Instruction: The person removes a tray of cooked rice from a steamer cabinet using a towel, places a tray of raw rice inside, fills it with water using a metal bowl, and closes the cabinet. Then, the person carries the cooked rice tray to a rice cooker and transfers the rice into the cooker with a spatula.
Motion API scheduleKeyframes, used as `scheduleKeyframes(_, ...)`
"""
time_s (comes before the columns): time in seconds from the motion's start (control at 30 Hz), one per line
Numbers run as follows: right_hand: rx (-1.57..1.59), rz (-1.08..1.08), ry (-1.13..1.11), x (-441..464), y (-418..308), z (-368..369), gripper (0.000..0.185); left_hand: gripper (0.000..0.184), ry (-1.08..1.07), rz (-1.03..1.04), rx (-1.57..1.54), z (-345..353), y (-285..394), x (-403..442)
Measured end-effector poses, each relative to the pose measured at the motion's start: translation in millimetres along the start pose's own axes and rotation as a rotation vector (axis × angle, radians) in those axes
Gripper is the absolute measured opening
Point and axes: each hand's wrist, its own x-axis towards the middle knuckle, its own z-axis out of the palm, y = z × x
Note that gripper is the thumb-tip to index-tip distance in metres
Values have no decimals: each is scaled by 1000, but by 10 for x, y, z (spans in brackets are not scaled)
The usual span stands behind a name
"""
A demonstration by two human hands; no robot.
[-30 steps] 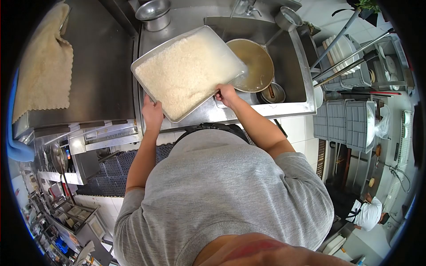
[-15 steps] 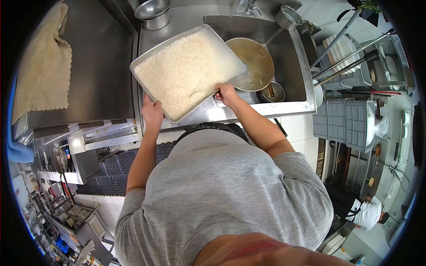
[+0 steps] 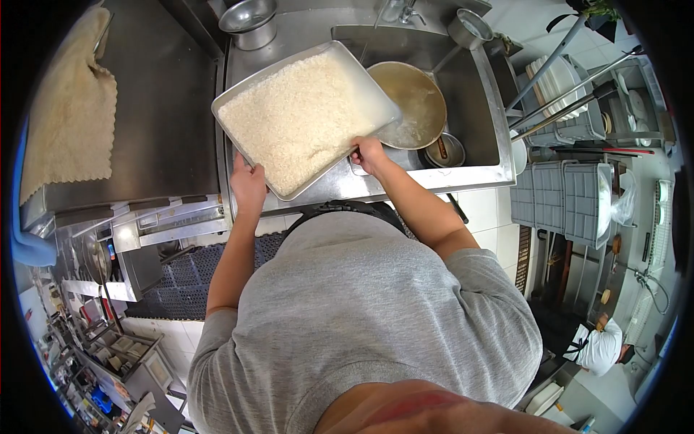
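A rectangular metal tray (image 3: 228, 101) holds a broad heap of wet white rice (image 3: 289, 116), with cloudy water pooled at its right end. My left hand (image 3: 248, 185) is closed on the tray's near left edge. Nearer the right corner, my right hand (image 3: 369, 153) grips the near rim, thumb on top. That corner overhangs a large round pot (image 3: 439, 108) in the sink. Frothy, cloudy liquid (image 3: 419, 126) is in the pot, churned up beside the tray corner.
The steel sink (image 3: 473, 108) has a small pan (image 3: 450, 150) beside the pot. Metal bowls (image 3: 248, 22) stand at the back left, and a metal pot (image 3: 470, 29) sits behind the sink. A cloth (image 3: 72, 108) lies on the left counter. A person in white (image 3: 596, 347) is at far right.
The liquid in the pot looks more stirred up and frothy near the tray corner. The tray and both my hands have barely moved.
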Motion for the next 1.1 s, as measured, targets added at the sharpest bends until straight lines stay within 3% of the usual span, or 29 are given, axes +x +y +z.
scheduleKeyframes(1.1, -32, -4, -21, 30, 55, -49, 16, 65, -14, 29, 10, -23, 17, 1)
